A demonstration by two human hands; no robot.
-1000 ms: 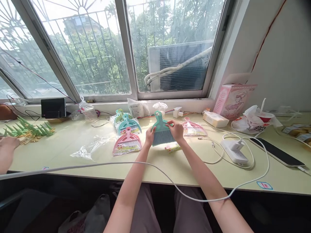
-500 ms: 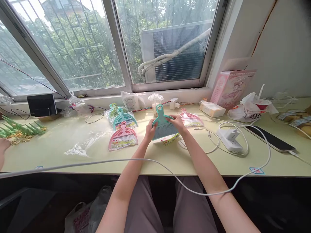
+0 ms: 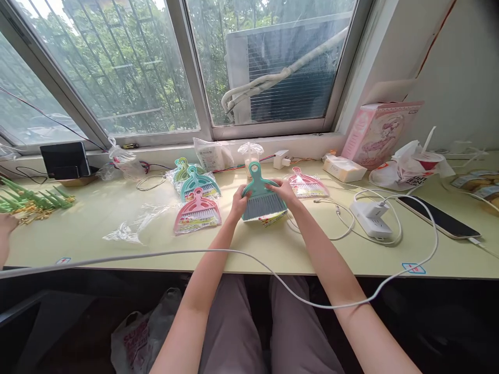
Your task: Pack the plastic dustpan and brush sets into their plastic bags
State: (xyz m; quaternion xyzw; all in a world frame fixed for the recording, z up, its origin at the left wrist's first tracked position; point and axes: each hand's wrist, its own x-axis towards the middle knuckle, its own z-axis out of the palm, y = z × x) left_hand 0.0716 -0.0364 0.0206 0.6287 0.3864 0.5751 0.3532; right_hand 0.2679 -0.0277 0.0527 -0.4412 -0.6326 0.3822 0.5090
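Note:
A teal hand brush with grey bristles (image 3: 265,206), nested against a matching dustpan, is held upright just above the table in front of me. My left hand (image 3: 238,202) is closed on its left edge, thumb over the front. On the right edge, my right hand (image 3: 287,194) grips it the same way; the fingers behind are hidden. A printed paper card (image 3: 274,219) shows under the bristles. To the left lie wrapped brush-and-dustpan sets: pink (image 3: 198,214), teal (image 3: 199,185) and green (image 3: 182,169). Another pink set (image 3: 306,185) is just beyond my right hand.
A crumpled clear wrapper (image 3: 127,232) lies at left. A white cable (image 3: 171,254) crosses over my forearms. At right are a power strip (image 3: 370,220), a phone (image 3: 436,218) and a pink box (image 3: 384,132). Another person's hand (image 3: 5,224) shows at far left, near green stalks (image 3: 37,200).
My view has tilted slightly, so the table sits a little higher in the picture. Both hands keep their hold on the brush and dustpan, which have barely moved.

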